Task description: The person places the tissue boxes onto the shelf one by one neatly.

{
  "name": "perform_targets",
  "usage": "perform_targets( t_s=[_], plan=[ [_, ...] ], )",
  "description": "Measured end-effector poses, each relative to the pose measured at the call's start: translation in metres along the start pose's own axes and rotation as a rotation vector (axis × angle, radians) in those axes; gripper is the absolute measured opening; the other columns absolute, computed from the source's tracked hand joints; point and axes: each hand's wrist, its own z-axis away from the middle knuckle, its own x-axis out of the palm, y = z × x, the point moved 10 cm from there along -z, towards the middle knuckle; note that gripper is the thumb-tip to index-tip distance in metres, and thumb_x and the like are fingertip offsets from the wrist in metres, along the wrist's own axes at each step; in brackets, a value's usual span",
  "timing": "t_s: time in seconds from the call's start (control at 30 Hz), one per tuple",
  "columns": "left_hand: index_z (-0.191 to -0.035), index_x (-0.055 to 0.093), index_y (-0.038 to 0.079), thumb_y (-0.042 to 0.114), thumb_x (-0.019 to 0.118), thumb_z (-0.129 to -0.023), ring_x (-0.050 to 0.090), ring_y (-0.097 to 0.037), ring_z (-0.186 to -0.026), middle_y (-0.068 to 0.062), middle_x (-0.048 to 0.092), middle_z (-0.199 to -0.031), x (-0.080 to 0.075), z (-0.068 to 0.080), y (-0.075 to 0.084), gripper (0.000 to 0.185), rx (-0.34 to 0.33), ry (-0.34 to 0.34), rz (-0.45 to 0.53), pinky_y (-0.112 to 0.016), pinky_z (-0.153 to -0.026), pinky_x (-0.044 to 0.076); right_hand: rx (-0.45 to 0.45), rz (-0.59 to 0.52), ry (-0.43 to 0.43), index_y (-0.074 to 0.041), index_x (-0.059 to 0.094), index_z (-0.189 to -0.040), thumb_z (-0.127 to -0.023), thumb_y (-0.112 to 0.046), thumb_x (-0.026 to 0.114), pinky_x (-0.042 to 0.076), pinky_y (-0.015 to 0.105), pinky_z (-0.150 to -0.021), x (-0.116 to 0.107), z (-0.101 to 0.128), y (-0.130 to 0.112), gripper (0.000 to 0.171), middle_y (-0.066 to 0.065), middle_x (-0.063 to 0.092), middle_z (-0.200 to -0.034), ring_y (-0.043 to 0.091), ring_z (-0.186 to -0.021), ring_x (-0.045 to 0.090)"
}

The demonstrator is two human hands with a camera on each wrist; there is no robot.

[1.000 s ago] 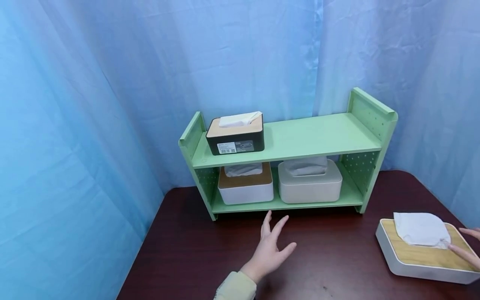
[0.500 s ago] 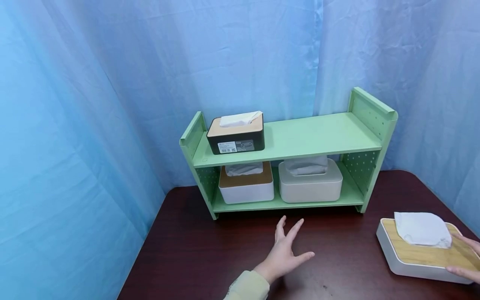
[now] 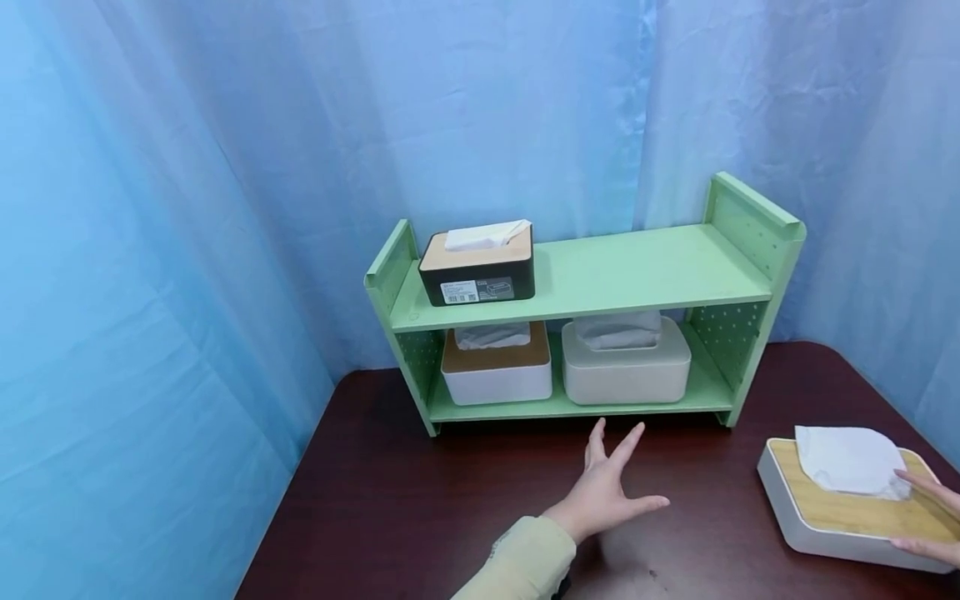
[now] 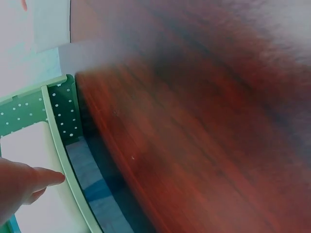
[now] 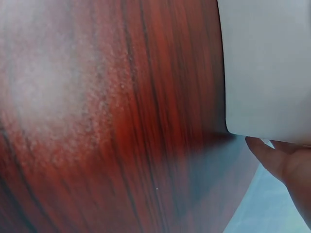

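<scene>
- Far left and behind everything hangs a blue curtain (image 3: 187,250); it covers the whole background.
- Green shelf (image 3: 660,275) stands at the back of the dark wood table (image 3: 420,517), w/ two levels.
- On the top level, left end: black tissue box (image 3: 477,271) w/ a wooden lid and a label on the front; a tissue sticks out of it.
- On the lower level, left: white box w/ brown lid (image 3: 497,371). Just beside it, to the right: beige tissue box (image 3: 626,367). Both have a tissue on top.
- Left hand (image 3: 611,496) is above the table in front of the shelf, approx. in the middle; fingers are straight and spread, it holds nothing. In the left wrist view a fingertip (image 4: 48,177) shows near the shelf edge; the rest there is blurred.
- Right side of the table, near the edge and well apart from the shelf: white tissue box w/ bamboo lid (image 3: 847,508), a white tissue (image 3: 843,458) lying on top.
- Right hand (image 3: 930,517) is at the right end of this box: upper fingers lie on the lid by the tissue, the thumb at the lower front edge, so it grips the box from the side. Right wrist view shows a finger (image 5: 277,160) touching the white box wall.
</scene>
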Motion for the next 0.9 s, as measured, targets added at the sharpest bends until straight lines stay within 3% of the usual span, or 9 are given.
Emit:
perform_targets(
  t_s=[0.07,0.17,0.57,0.6,0.67,0.7,0.8,0.83,0.9],
  plan=[
    [-0.148,0.019,0.044,0.04,0.075,-0.079,0.016,-0.035,-0.143,-0.014,0.001,-0.157,0.002,-0.003,0.003,0.089,-0.002,-0.004,-0.01,-0.039,-0.099,0.044,-0.036,-0.018,0.025,-0.061,0.02,-0.14,-0.036,-0.013,0.094,0.003,-0.006,-0.083,-0.002,0.002,-0.002,0.136,-0.021,0.027,-0.151,-0.033,-0.099,0.011],
    [-0.148,0.02,0.045,0.041,0.075,-0.079,0.017,-0.034,-0.143,-0.014,0.002,-0.157,0.004,-0.008,0.007,0.089,-0.008,-0.01,-0.02,-0.038,-0.099,0.043,-0.096,-0.062,0.059,-0.06,0.026,-0.139,-0.029,-0.007,0.093,0.005,-0.007,-0.086,-0.004,0.002,-0.006,0.139,-0.057,0.012,-0.112,-0.033,-0.1,0.018],
    [-0.146,0.018,0.05,0.043,0.075,-0.079,0.016,-0.03,-0.144,-0.011,0.002,-0.158,0.022,-0.015,0.019,0.088,-0.024,-0.054,-0.002,-0.034,-0.097,0.044,-0.049,-0.044,0.038,-0.068,0.019,-0.133,-0.036,-0.013,0.093,0.001,-0.007,-0.085,-0.001,0.006,0.006,0.134,-0.057,0.008,-0.107,-0.035,-0.098,0.013],
    [-0.145,0.018,0.05,0.043,0.074,-0.079,0.016,-0.029,-0.144,-0.01,0.002,-0.158,0.023,-0.016,0.02,0.087,-0.023,-0.057,-0.004,-0.035,-0.097,0.044,-0.035,-0.04,0.03,-0.067,0.018,-0.134,-0.037,-0.014,0.093,0.0,-0.007,-0.085,-0.001,0.006,0.003,0.134,-0.055,0.012,-0.121,-0.035,-0.098,0.012],
    [-0.145,0.018,0.051,0.043,0.074,-0.079,0.016,-0.029,-0.144,-0.01,0.003,-0.158,0.023,-0.017,0.022,0.087,-0.014,-0.056,-0.011,-0.035,-0.098,0.044,-0.036,-0.06,0.039,-0.063,0.023,-0.136,-0.035,-0.012,0.093,0.002,-0.007,-0.087,-0.004,0.003,-0.006,0.133,-0.053,0.017,-0.122,-0.035,-0.098,0.015],
    [-0.145,0.018,0.051,0.043,0.074,-0.079,0.016,-0.028,-0.144,-0.01,0.003,-0.157,0.023,-0.018,0.023,0.087,-0.01,-0.054,-0.017,-0.035,-0.098,0.044,-0.022,-0.062,0.034,-0.062,0.024,-0.136,-0.037,-0.011,0.093,0.002,-0.007,-0.087,-0.005,0.002,-0.011,0.131,-0.041,0.025,-0.137,-0.035,-0.098,0.014],
    [-0.146,0.019,0.048,0.043,0.075,-0.079,0.016,-0.028,-0.144,-0.012,0.005,-0.157,0.023,-0.019,0.025,0.088,0.001,-0.05,-0.034,-0.034,-0.098,0.043,0.047,-0.089,-0.008,-0.058,0.024,-0.138,-0.047,-0.013,0.091,-0.001,-0.006,-0.087,-0.003,0.001,-0.025,0.121,-0.04,0.024,-0.138,-0.035,-0.099,0.011],
    [-0.147,0.02,0.047,0.043,0.075,-0.079,0.017,-0.028,-0.143,-0.012,0.006,-0.156,0.024,-0.02,0.025,0.088,0.003,-0.049,-0.04,-0.034,-0.098,0.043,0.07,-0.103,-0.034,-0.058,0.022,-0.139,-0.051,-0.014,0.09,0.001,-0.001,-0.098,-0.001,0.002,-0.03,0.119,-0.04,0.022,-0.139,-0.032,-0.111,0.009],
    [-0.147,0.022,0.046,0.042,0.075,-0.078,0.018,-0.028,-0.143,-0.013,0.007,-0.156,0.028,-0.02,0.022,0.087,-0.008,-0.058,-0.042,-0.032,-0.097,0.044,0.137,-0.111,-0.111,-0.056,0.012,-0.141,-0.062,-0.017,0.085,-0.004,0.015,-0.111,0.006,0.004,-0.04,0.114,-0.002,0.023,-0.157,-0.022,-0.124,-0.003]
  ],
)
